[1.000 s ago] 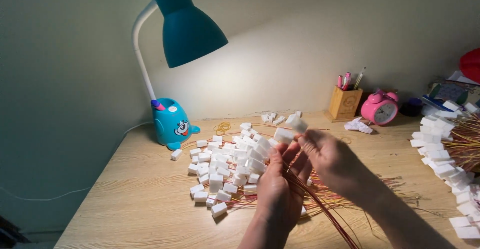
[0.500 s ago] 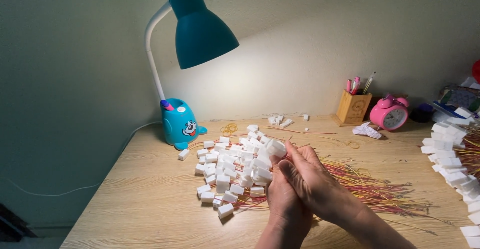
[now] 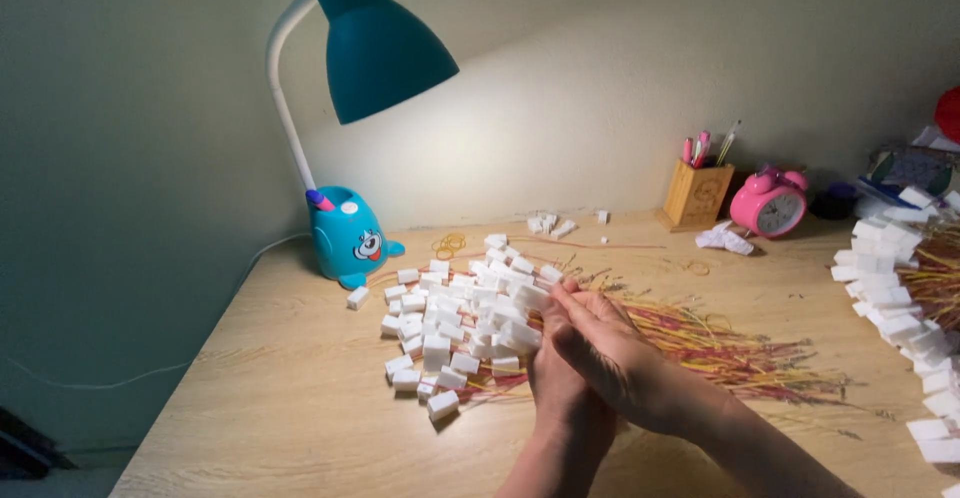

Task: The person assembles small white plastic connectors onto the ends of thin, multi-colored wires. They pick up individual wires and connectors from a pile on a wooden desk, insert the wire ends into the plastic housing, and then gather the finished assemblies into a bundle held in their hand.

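My two hands are pressed together over the desk's middle. My right hand lies across my left hand and hides most of it. Their fingertips meet on a small white foam block at the right edge of a heap of white foam blocks. I cannot see whether a stick is held too. The heap rests on a spread of thin red and yellow sticks that fans out to the right of my hands.
A teal desk lamp stands at the back left. A wooden pen holder, a pink alarm clock and crumpled paper sit at the back. More block-tipped sticks lie along the right edge. Yellow rubber bands lie behind the heap.
My hands moved left and closer together, from over the sticks to the heap's edge. The long sticks they held a second ago no longer hang from them. The camera tilted down slightly.
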